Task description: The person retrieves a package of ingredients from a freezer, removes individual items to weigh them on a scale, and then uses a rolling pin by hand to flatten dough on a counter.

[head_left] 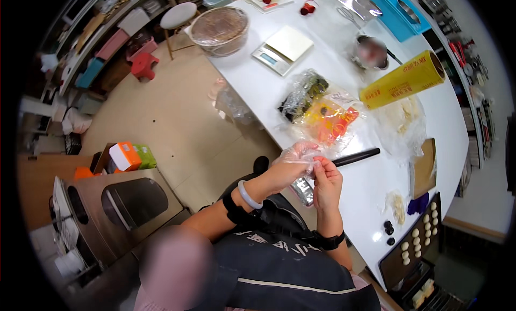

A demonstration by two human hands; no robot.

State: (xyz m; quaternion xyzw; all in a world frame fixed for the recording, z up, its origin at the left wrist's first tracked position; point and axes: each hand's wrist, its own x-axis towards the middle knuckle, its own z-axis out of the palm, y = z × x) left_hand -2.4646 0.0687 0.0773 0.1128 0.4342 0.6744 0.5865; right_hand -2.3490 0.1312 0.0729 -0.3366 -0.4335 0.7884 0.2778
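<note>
Right hand: the clear plastic (pixel 294 156) was pinched between thumb and forefinger of the right hand (pixel 327 181), just left of the black rod (pixel 357 157).
Left hand: the left hand (pixel 301 154) was sheathed in the same plastic, left of the rod; whether its fingers were spread or pressed together could not be told.
Clear plastic: it was stretched along the left hand, its long axis slanting up and rightward, roughly as the rod's did.
Black rod: one was seen, pointed right and slightly away from the body; its near end was hidden by the right hand.
Silver object: one (pixel 303 191) was partly covered by the right hand, below and left of the rod.
Packages: one red-and-yellow (pixel 330 123) and one dark green, film-wrapped (pixel 305 95) were crowded beyond the rod, just past the hands.
Yellow roll: one (pixel 403 80) was laid farther beyond the rod, partly over a clear bag (pixel 400 123).
Cardboard: one piece (pixel 424 168) was placed right of the rod.
Tray: one dark tray (pixel 411 244) was set below and right of the rod; pale balls (pixel 416 240) were lined up on it in rows, roughly fifteen being counted.
Scale: one white scale (pixel 285 47) was stood well beyond the rod, leftward.
</note>
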